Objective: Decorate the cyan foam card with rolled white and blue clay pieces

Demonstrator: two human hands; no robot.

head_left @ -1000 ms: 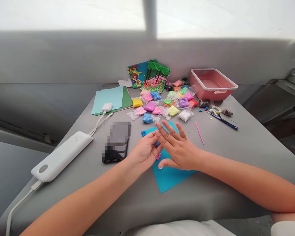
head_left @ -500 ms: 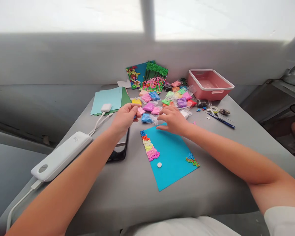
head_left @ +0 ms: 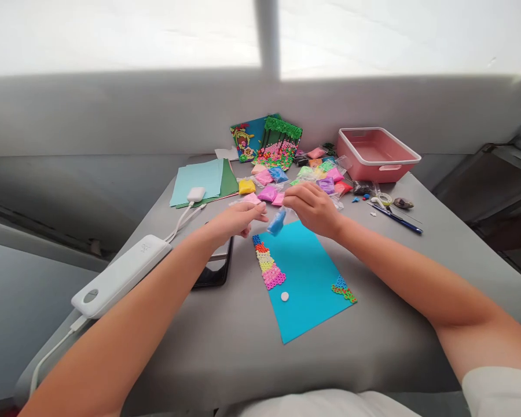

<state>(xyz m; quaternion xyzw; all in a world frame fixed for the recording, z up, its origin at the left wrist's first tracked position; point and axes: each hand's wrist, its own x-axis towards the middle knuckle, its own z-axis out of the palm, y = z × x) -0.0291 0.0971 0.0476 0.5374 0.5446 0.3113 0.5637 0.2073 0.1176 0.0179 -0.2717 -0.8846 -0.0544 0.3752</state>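
Observation:
A small clear bag of blue modelling clay [head_left: 276, 222] hangs tilted above the top of a bright blue sheet [head_left: 306, 289]. My right hand [head_left: 315, 207] pinches the upper end of this bag. Close to the bag's left side is my left hand [head_left: 243, 219], its thumb and fingers drawn together; what they hold, if anything, is hidden. Down the sheet's left edge runs a strip of colourful ring beads [head_left: 267, 263]. A white disc [head_left: 285, 296] lies below that strip. Blue, green and red beads [head_left: 344, 291] sit at the right corner.
Several bags of coloured clay [head_left: 267, 192] lie behind my hands. At the back stand decorated cards [head_left: 282, 139] and a pink basket [head_left: 380, 165]. A blue pen [head_left: 395, 219] is at right. Left are paper sheets [head_left: 197, 176], a white power bank [head_left: 121, 275] and a dark phone [head_left: 217, 269].
My right hand has closed on the blue clay bag and lifted it from the table. My left hand has moved right, towards the bag. The view has shifted slightly.

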